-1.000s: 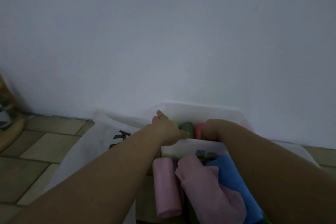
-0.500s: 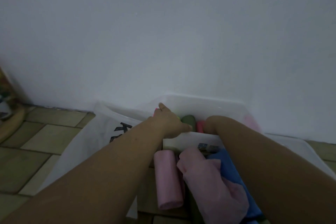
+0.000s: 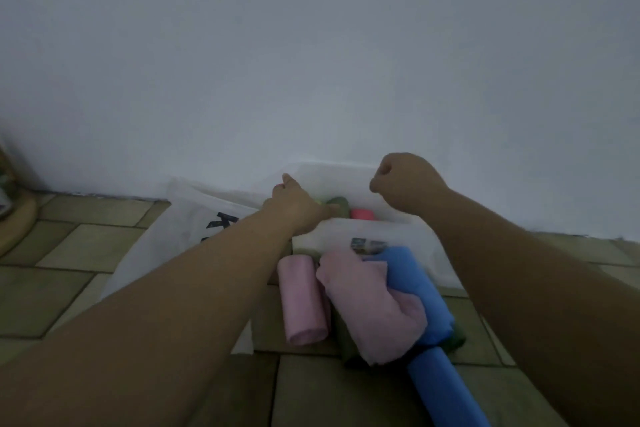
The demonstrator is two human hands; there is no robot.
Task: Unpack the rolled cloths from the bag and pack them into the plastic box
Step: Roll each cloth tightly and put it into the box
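1. Head camera, nearest me: a blue rolled cloth (image 3: 446, 392) lies on the tiled floor (image 3: 86, 253) and runs out of the bottom edge of the view.
2. Just beyond it sits a heap on the floor: a loosely bunched pink cloth (image 3: 367, 305) draped over a broader blue cloth (image 3: 415, 284), with a dark green cloth (image 3: 455, 338) showing underneath.
3. A pale pink rolled cloth (image 3: 303, 302) lies just left of the heap, touching it.
4. Both my forearms reach forward on either side of this heap.
5. The plastic box (image 3: 329, 236) stands right behind the heap, near the wall (image 3: 311, 45). It has a small printed label (image 3: 367, 244) on its near side.
6. Inside the box I see a green rolled cloth (image 3: 341, 204) and a red-pink rolled cloth (image 3: 362, 213) side by side.
7. My left hand (image 3: 298, 208) dips over the box's near rim and touches the green roll. Its thumb points up. Its fingers are hidden behind the hand, so I cannot tell whether they grip the roll.
8. My right hand (image 3: 405, 184) hovers above the box. Its fingers are curled into a fist with nothing visible in it.
9. The white bag (image 3: 180, 218), with black print (image 3: 220, 222), lies slack to the left of the box, under my left forearm.
10. At the far left edge, a round wooden base (image 3: 14, 225) rests on the floor.
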